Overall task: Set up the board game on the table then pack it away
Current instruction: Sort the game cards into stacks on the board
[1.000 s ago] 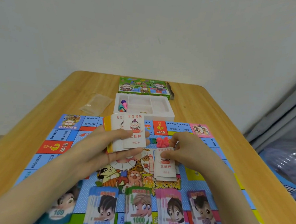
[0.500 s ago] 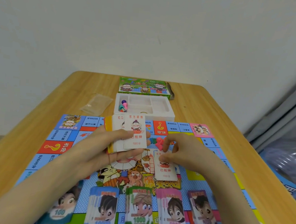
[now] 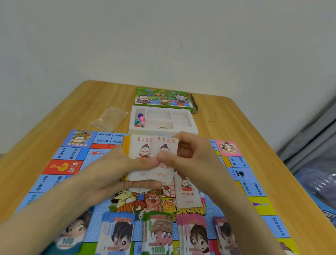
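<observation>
Observation: half a second ago the right hand [image 3: 191, 156] was down at the small pile of dealt cards [image 3: 188, 194] on the board [image 3: 71, 160]. It has since left that pile and come back up to the deck [image 3: 140, 147].

Right hand: thumb and fingers pinch the top card [image 3: 167, 145] of the deck. Its grip is clamped on that card, which has not yet cleared the stack.

Left hand [image 3: 110, 173]: no change. Its grip stays clamped round the deck, held just above the middle of the board, thumb across the card faces.

Position of items: the dealt pile lies face up on the board, just below the right hand and apart from it. Stacks of play money [image 3: 157, 238] sit in a row along the near edge. The white tray [image 3: 193, 129] stands on the counter [image 3: 45, 108] just beyond the board, with pawns [image 3: 140, 119] in its left compartment. The box lid [image 3: 163, 100] lies behind the tray.

Assessment: one card has been laid and the next is being drawn, so the setting-up stage is in hand. Most of the deck remains undealt. Packing away has not begun.
</observation>
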Tool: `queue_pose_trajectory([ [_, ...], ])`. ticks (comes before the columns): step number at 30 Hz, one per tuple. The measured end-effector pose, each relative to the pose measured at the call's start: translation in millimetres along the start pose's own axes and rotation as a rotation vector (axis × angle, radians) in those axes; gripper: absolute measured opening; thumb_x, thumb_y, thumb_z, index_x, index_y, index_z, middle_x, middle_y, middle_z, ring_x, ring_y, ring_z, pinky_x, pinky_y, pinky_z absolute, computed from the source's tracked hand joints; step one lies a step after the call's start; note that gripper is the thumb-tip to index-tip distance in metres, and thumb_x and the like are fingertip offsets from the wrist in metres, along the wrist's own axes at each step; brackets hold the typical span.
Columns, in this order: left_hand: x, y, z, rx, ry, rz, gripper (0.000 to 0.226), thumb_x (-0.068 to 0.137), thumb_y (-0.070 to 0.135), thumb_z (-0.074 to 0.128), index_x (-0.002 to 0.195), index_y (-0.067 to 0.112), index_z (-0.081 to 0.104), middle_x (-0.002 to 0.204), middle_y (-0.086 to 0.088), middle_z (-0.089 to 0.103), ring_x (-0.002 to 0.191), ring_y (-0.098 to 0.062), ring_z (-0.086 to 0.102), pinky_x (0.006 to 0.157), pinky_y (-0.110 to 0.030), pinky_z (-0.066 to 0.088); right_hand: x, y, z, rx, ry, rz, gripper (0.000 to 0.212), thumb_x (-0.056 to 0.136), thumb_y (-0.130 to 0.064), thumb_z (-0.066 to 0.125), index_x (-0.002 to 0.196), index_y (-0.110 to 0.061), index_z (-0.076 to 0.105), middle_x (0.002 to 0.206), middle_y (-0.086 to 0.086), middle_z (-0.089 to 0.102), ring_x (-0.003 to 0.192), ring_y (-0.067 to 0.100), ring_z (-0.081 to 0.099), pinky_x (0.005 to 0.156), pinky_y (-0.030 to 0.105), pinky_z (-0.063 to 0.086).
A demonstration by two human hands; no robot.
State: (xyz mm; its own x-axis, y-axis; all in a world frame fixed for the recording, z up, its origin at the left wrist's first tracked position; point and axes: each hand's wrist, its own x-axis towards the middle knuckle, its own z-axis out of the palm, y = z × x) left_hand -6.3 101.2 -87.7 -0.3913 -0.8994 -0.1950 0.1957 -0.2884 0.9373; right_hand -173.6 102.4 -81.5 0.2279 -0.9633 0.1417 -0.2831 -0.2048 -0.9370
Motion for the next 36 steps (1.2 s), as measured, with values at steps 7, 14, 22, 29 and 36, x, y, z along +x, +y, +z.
queue_pose_trajectory([
  [7, 2.2, -2.2, 0.4, -0.024, 0.006, -0.026, 0.041, 0.064, 0.007, 0.067, 0.104, 0.013, 0.065, 0.093, -0.012, 0.075, 0.081, -0.027, 0.073, 0.05, -0.03, 0.057, 0.7, 1.2, -4.3, 0.016, 0.051, -0.023, 0.013, 0.087, -0.007, 0.063, 0.075, -0.006, 0.066, 0.055, -0.006, 0.061, 0.045, 0.001, 0.051, 0.044, 0.013, 0.039],
  [14, 3.6, -4.3, -0.4, -0.004, 0.059, -0.026, 0.043, 0.064, 0.01, 0.068, 0.106, 0.013, 0.064, 0.092, -0.012, 0.075, 0.079, -0.025, 0.073, 0.05, -0.03, 0.058, 0.1, 6.0, -3.0, -0.169, 0.142, -0.113, 0.021, 0.094, -0.011, 0.054, 0.085, 0.0, 0.068, 0.07, 0.008, 0.068, 0.058, 0.016, 0.061, 0.054, 0.028, 0.052],
  [22, 3.8, -1.2, -2.8, -0.053, 0.121, 0.016, 0.042, 0.061, 0.012, 0.069, 0.103, 0.01, 0.064, 0.09, -0.018, 0.074, 0.072, -0.033, 0.072, 0.046, -0.028, 0.056, 0.7, 0.8, -19.0, -0.008, 0.385, 0.008, 0.021, 0.092, -0.011, 0.057, 0.078, 0.0, 0.069, 0.051, 0.001, 0.056, 0.042, 0.002, 0.043, 0.044, 0.014, 0.033],
  [29, 3.6, -0.7, -2.7, -0.06, 0.147, 0.023, 0.04, 0.06, 0.012, 0.069, 0.099, 0.01, 0.064, 0.084, -0.016, 0.074, 0.067, -0.03, 0.072, 0.045, -0.028, 0.056, -2.7, 4.3, -41.2, -0.278, -0.022, 0.366, 0.005, 0.087, -0.012, 0.065, 0.092, -0.01, 0.063, 0.063, 0.006, 0.064, 0.042, 0.005, 0.046, 0.039, 0.017, 0.034],
  [36, 3.5, -1.4, -3.2, -0.058, 0.138, 0.017, 0.038, 0.06, 0.012, 0.069, 0.098, 0.012, 0.064, 0.084, -0.014, 0.075, 0.068, -0.028, 0.072, 0.048, -0.029, 0.057, 0.2, 12.8, -36.4, -0.437, -0.071, 0.374, 0.011, 0.085, -0.014, 0.068, 0.085, -0.015, 0.057, 0.065, -0.001, 0.062, 0.045, -0.002, 0.052, 0.039, 0.012, 0.033],
])
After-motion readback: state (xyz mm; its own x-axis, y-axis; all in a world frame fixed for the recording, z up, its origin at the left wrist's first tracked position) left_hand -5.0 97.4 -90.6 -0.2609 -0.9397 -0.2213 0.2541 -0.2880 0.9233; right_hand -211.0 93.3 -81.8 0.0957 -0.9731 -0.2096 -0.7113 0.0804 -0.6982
